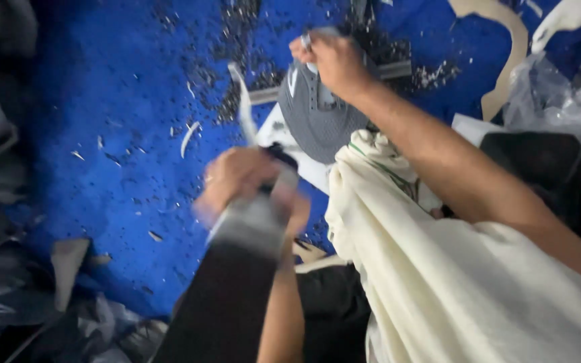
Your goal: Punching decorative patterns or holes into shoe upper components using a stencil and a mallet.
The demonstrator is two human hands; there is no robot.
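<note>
Right hand (pixel 334 60): gripping the far edge of a grey shoe upper (pixel 317 117).
Left hand (pixel 247 185): blurred, closed on a dark strip (pixel 237 269).
Shoe upper: between the hands, long axis running away from the person.

Blue floor (pixel 122 134) littered with dark specks and pale scraps (pixel 188 136); grey offcuts (pixel 8 296) heaped at left edge.

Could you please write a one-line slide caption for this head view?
Right hand grips a grey shoe upper over a blue surface; the blurred left hand holds a dark strip.
</note>
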